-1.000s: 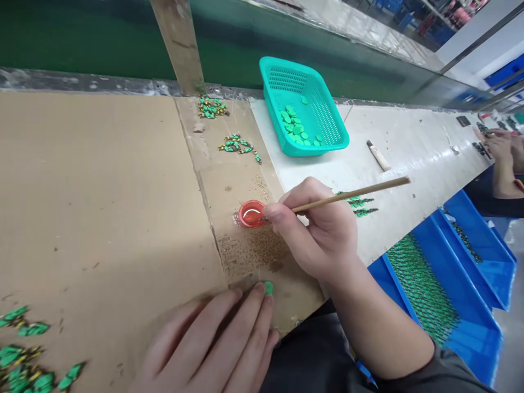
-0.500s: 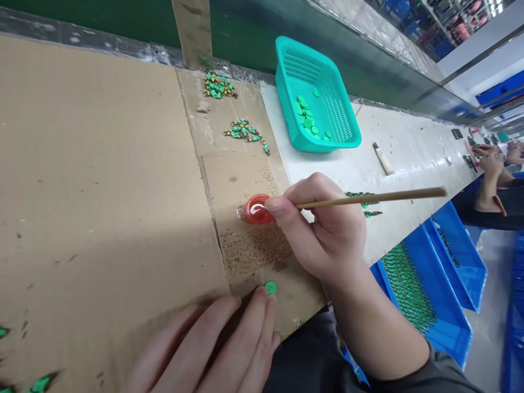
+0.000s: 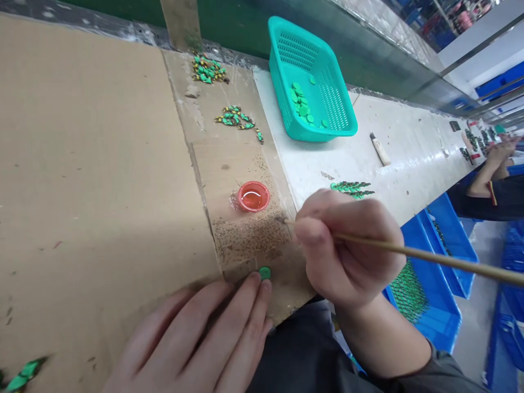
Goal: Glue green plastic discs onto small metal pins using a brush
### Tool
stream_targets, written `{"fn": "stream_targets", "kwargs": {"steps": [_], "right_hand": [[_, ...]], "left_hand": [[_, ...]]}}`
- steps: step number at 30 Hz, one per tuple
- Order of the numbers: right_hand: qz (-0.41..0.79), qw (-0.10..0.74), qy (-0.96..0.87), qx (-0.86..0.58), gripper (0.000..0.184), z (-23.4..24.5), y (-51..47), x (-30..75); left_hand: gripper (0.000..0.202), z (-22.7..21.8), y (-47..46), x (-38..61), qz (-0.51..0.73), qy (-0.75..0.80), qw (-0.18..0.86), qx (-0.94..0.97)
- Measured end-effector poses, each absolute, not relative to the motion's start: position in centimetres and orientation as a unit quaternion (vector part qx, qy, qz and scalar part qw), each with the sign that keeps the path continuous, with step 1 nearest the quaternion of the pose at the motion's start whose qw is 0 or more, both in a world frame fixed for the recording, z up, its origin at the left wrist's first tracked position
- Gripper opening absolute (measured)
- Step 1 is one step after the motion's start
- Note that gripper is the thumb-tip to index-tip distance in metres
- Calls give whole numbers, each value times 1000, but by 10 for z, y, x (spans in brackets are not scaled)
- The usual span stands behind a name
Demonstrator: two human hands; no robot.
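My right hand (image 3: 347, 245) is closed around a thin wooden brush (image 3: 429, 256), whose tip rests on the speckled brown patch of cardboard (image 3: 254, 240) just below a small orange cap of liquid (image 3: 254, 196). My left hand (image 3: 196, 344) lies flat on the cardboard with fingers stretched out. Its fingertips touch a small round green disc (image 3: 265, 272) near the cardboard's front edge.
A teal basket (image 3: 327, 76) with green discs stands at the back. Clusters of green and yellow pieces (image 3: 237, 117) lie on the cardboard, a row of painted ones (image 3: 352, 188) on the white bench. Blue bins (image 3: 434, 273) sit at right. Another person's arms (image 3: 487, 169) work far right.
My right hand has pulled the brush tip out of the orange cap and down toward me onto the speckled patch. The left hand has stayed on the green disc.
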State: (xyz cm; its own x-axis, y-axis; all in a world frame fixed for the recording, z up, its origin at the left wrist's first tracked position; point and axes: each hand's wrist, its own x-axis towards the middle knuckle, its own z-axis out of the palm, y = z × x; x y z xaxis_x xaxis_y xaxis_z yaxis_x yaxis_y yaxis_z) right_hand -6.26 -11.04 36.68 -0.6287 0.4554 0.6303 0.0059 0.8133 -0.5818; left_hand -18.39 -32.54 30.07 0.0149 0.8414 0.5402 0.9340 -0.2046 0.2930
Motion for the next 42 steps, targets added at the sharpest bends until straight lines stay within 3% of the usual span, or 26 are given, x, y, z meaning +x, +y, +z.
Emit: {"fn": "stream_targets", "kwargs": {"steps": [3, 11, 36, 42], "right_hand": [[309, 437, -840, -93, 24, 360, -124, -47], [323, 415, -844, -105, 25, 345, -133, -39], [301, 426, -846, -113, 24, 344, -132, -36], [317, 443, -832, -103, 21, 346, -142, -27]], "left_hand": [[35, 302, -324, -184, -319, -627, 58, -709], [25, 308, -325, -183, -325, -641, 34, -695], [30, 314, -323, -185, -305, -637, 27, -708], [40, 310, -327, -186, -283, -638, 28, -716]]}}
